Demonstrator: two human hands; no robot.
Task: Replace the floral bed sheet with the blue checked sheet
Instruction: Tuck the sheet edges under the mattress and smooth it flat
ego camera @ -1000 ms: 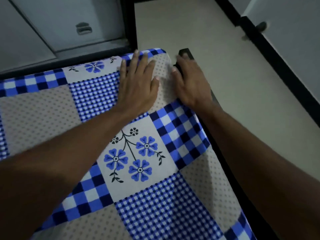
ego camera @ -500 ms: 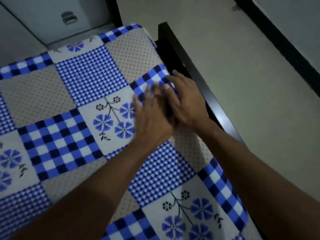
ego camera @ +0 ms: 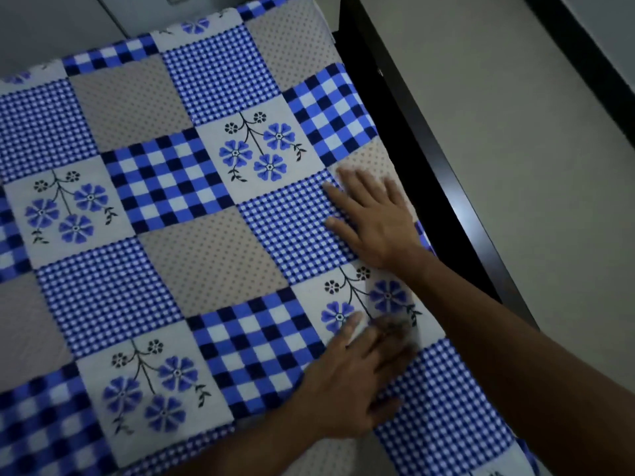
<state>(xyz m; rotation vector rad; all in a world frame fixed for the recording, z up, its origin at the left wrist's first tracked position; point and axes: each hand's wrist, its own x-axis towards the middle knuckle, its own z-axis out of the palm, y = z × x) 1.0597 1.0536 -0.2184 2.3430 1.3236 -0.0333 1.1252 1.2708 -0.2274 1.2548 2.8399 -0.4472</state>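
In front of you the dark-framed bed [ego camera: 409, 142] carries the blue checked sheet [ego camera: 206, 252], spread flat across its top up to the right-hand edge.

**No writing to read**

Nothing legible shows anywhere. The blue, white and beige patchwork fabric sheet [ego camera: 171, 187] under the flat right hand [ego camera: 374, 221] and left hand [ego camera: 347, 389] carries only checks, dots and printed flowers (no label, no brand). The black straight-edged bed frame [ego camera: 405, 132] just beyond the right hand is unmarked.
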